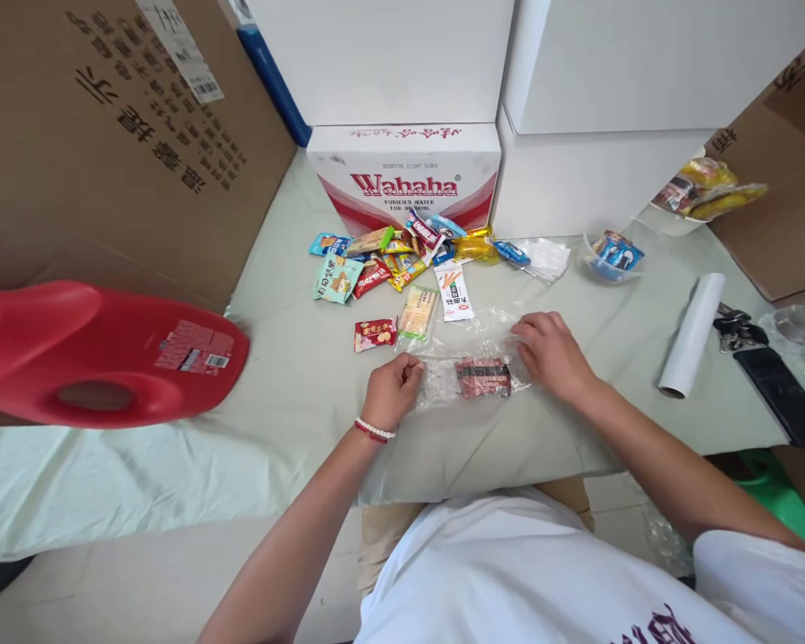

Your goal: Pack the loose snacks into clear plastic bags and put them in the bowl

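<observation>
A clear plastic bag (436,386) lies on the table in front of me, and a dark red snack packet (481,377) shows through it. The fingers of my left hand (394,389) are closed on the bag's left end. At its right end, my right hand (555,356) is curled with the fingertips gripping the plastic; the thumb is partly hidden. Just beyond the bag lie a small red packet (376,334), a green-and-cream cracker packet (419,312) and a white packet (454,292). Behind these is a pile of wrapped snacks (399,253).
A white Wahaba-style carton printed "Wahaha" (406,183) stands behind the pile. To the left are a red jug (127,358) and a brown cardboard box (140,134). A clear bowl (587,255), a white roll (692,335), keys (739,327) and a phone (784,394) are to the right.
</observation>
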A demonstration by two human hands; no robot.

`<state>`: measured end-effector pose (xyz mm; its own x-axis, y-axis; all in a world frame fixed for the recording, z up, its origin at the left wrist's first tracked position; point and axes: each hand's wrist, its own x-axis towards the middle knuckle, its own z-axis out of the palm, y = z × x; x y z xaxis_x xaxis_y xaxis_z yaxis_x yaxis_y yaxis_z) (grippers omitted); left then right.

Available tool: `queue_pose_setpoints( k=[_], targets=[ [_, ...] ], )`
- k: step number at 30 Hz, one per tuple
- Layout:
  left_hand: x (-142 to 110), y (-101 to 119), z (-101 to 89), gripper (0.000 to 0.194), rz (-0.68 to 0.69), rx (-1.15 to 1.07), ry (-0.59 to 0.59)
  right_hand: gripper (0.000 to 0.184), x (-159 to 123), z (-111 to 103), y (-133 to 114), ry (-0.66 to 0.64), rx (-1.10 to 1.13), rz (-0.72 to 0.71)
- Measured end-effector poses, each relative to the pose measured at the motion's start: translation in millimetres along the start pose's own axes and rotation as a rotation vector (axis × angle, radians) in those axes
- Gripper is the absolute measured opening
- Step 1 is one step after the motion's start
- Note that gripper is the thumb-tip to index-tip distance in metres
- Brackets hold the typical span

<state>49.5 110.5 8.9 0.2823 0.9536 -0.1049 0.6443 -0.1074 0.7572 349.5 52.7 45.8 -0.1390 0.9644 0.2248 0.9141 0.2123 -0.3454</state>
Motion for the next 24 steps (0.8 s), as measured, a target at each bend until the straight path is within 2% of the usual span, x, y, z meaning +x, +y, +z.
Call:
queue_pose_setpoints(
  k=[2, 3, 6, 8, 10, 12, 13, 14, 15, 16, 17, 19, 21, 24],
  targets=[
    [0.7, 2.1, 2.1, 0.028, -0.014, 0.021, 0.012, 0.024, -14.0, 1.1, -18.4, 0.125, 0.038, -0.030],
    [1.4, 2.4, 2.1, 0.027, -0.023, 0.022, 0.012, 0.026, -20.1, 3.2, -27.4, 0.121, 0.082, -0.064],
    [1.7, 1.4, -2.1, 0.026, -0.063, -0.038, 0.059, 0.034, -28.6, 16.1, -47.6, -0.038, 0.149, -0.129],
    [-4.3, 3.7, -8.5, 0.026, -0.074, -0.085, 0.234, 0.038, -24.7, 24.6, -54.0, -0.137, 0.114, -0.087],
    [-18.6, 12.7, -15.5, 0.026, -0.035, -0.056, 0.532, 0.042, -16.7, 28.2, -56.7, -0.219, 0.074, -0.033],
    [-39.5, 28.8, -17.7, 0.020, 0.119, 0.048, 0.781, 0.043, -8.9, 26.4, -58.7, -0.288, 0.049, 0.005],
    [-50.3, 38.1, -15.1, 0.018, 0.257, 0.091, 0.819, 0.044, -6.0, 24.5, -59.9, -0.317, 0.047, 0.019],
    [-59.9, 47.3, -9.5, 0.020, 0.446, 0.126, 0.760, 0.043, -4.0, 22.5, -61.2, -0.338, 0.052, 0.034],
    [-66.9, 55.4, -0.9, 0.027, 0.648, 0.141, 0.619, 0.043, -3.0, 20.9, -62.3, -0.354, 0.064, 0.048],
    [-70.5, 61.6, 10.2, 0.034, 0.771, 0.148, 0.474, 0.043, -2.7, 19.8, -62.6, -0.361, 0.084, 0.063],
    [-70.3, 65.6, 22.9, 0.039, 0.780, 0.169, 0.360, 0.044, -2.8, 19.2, -61.9, -0.360, 0.112, 0.074],
    [-60.7, 65.9, 48.1, 0.042, 0.649, 0.227, 0.234, 0.048, -2.3, 18.6, -56.1, -0.341, 0.192, 0.078],
    [-46.3, 59.0, 67.0, 0.042, 0.520, 0.304, 0.162, 0.051, 2.8, 17.2, -45.1, -0.363, 0.306, 0.034],
    [-33.8, 48.6, 77.5, 0.041, 0.437, 0.387, 0.113, 0.039, 24.1, 13.8, -25.9, -0.376, 0.391, 0.001]
  ],
)
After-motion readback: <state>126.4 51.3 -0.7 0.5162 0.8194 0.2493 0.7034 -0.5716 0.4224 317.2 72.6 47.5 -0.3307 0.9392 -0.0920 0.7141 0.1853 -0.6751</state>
